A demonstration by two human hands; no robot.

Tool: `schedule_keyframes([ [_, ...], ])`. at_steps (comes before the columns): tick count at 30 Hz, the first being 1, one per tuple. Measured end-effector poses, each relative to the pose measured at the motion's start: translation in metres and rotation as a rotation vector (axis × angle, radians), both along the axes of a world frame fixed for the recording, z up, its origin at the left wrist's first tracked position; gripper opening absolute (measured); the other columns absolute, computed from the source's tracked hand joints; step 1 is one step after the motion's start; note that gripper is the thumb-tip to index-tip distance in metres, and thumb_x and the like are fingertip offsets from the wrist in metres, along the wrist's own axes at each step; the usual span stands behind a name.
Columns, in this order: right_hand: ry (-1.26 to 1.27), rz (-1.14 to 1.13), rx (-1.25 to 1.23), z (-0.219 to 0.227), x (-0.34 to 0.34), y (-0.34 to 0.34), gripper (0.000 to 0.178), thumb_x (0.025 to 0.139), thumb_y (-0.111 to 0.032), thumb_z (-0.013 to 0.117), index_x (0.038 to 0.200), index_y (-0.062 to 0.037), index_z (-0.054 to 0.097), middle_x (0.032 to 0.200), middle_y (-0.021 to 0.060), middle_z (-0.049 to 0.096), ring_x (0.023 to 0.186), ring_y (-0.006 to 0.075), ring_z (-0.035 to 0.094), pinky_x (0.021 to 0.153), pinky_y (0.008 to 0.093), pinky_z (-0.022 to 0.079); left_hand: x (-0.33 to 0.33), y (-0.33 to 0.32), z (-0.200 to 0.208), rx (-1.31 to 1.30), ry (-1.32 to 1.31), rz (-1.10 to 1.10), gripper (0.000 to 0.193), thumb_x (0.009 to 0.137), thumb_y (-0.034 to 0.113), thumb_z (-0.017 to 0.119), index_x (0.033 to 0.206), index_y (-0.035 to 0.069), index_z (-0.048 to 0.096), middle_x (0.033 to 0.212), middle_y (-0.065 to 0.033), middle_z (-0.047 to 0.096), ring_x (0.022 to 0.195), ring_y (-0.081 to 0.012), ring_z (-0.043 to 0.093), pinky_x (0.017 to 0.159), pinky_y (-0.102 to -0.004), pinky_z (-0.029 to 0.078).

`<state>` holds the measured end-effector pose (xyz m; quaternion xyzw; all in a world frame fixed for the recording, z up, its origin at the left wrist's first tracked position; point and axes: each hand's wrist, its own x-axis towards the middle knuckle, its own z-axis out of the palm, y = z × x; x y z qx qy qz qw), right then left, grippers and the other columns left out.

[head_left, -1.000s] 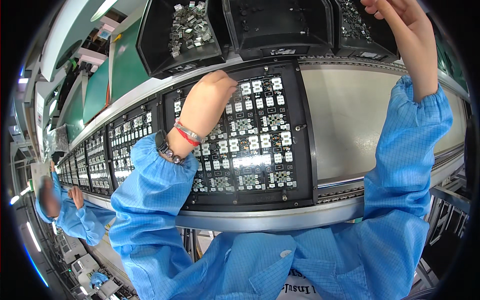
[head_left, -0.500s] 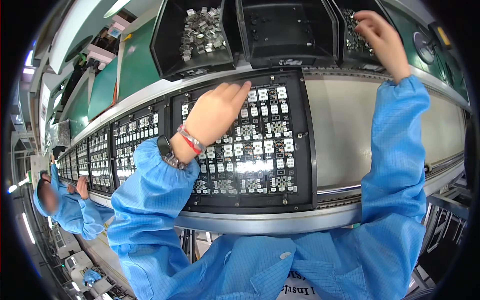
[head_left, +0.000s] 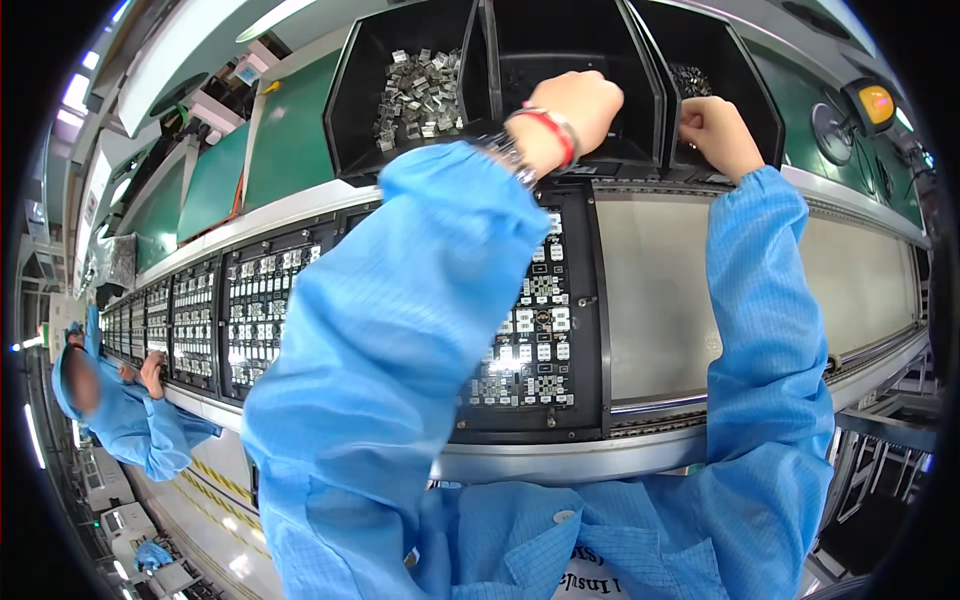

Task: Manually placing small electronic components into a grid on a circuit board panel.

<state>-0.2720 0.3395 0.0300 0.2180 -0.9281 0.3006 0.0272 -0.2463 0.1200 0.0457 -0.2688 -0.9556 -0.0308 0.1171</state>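
My left hand [head_left: 572, 118] is over the front of the middle black bin [head_left: 560, 40], its back toward me. The fingers are curled under, and whatever they hold is hidden. At the front of the right black bin [head_left: 750, 85], my right hand [head_left: 722, 138] has thumb and fingers pinched together on something too small to make out. Small dark metallic parts [head_left: 690, 80] lie in that bin, just beyond the fingers. Below my arms is a black-framed panel of circuit boards [head_left: 540, 330] with white components. My left sleeve covers much of it.
The left black bin [head_left: 350, 120] holds a pile of silvery metal pieces [head_left: 420, 95]. More framed panels [head_left: 265, 310] line the conveyor to the left, where a co-worker [head_left: 150, 420] in blue stands. A pale conveyor surface [head_left: 650, 300] lies right of the near panel.
My left hand has lifted off the circuit board panel and moved up and right to the middle bin. My right hand has drawn nearer and left, its fingers now pinched.
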Motion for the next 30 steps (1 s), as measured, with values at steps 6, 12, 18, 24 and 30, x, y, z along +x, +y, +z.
schedule_keyframes([
  [6, 0.112, -0.106, -0.186, -0.002, 0.012, 0.024, 0.013, 0.086, -0.003, 0.057, 0.096, 0.0006, 0.064, 0.082, 0.0113, 0.069, 0.076, 0.0172, 0.066, 0.071, 0.0268, 0.050, -0.036, 0.037, -0.010, 0.040, -0.240, 0.141, 0.017, 0.075, 0.008, 0.061, 0.090, 0.001, 0.066, 0.094, -0.0235, 0.064, 0.092, -0.0375, 0.063, 0.081, -0.0420, 0.051],
  [12, 0.131, -0.133, -0.224, 0.001, 0.017, 0.031, 0.011, 0.089, -0.002, 0.055, 0.099, 0.0014, 0.059, 0.085, 0.0087, 0.068, 0.078, 0.0119, 0.063, 0.072, 0.0242, 0.049, -0.038, 0.039, -0.020, 0.051, -0.169, 0.247, 0.017, 0.076, 0.003, 0.059, 0.088, 0.004, 0.071, 0.092, -0.0196, 0.068, 0.089, -0.0338, 0.067, 0.073, -0.0394, 0.055],
  [18, 0.128, -0.131, -0.263, -0.004, 0.015, 0.038, 0.012, 0.088, -0.002, 0.056, 0.099, 0.0012, 0.060, 0.086, 0.0096, 0.069, 0.080, 0.0141, 0.065, 0.072, 0.0249, 0.050, -0.034, 0.042, -0.019, 0.098, -0.116, 0.217, 0.015, 0.075, 0.001, 0.060, 0.086, 0.003, 0.070, 0.090, -0.0203, 0.067, 0.088, -0.0338, 0.066, 0.074, -0.0399, 0.055],
  [24, 0.090, -0.140, -0.264, 0.007, 0.024, 0.038, 0.013, 0.087, -0.001, 0.057, 0.098, 0.0014, 0.062, 0.085, 0.0109, 0.070, 0.080, 0.0154, 0.067, 0.070, 0.0247, 0.051, -0.046, 0.030, -0.026, 0.178, -0.328, 0.144, 0.024, 0.064, 0.011, 0.071, 0.088, 0.005, 0.070, 0.090, -0.0175, 0.068, 0.088, -0.0307, 0.066, 0.080, -0.0349, 0.052],
  [30, 0.100, -0.128, -0.273, 0.011, 0.031, 0.039, 0.012, 0.089, -0.002, 0.056, 0.098, 0.0040, 0.060, 0.085, 0.0094, 0.069, 0.080, 0.0122, 0.065, 0.073, 0.0235, 0.051, -0.045, 0.030, -0.026, 0.165, -0.284, 0.097, 0.018, 0.069, 0.009, 0.069, 0.086, 0.005, 0.071, 0.089, -0.0182, 0.067, 0.087, -0.0325, 0.065, 0.078, -0.0369, 0.053],
])
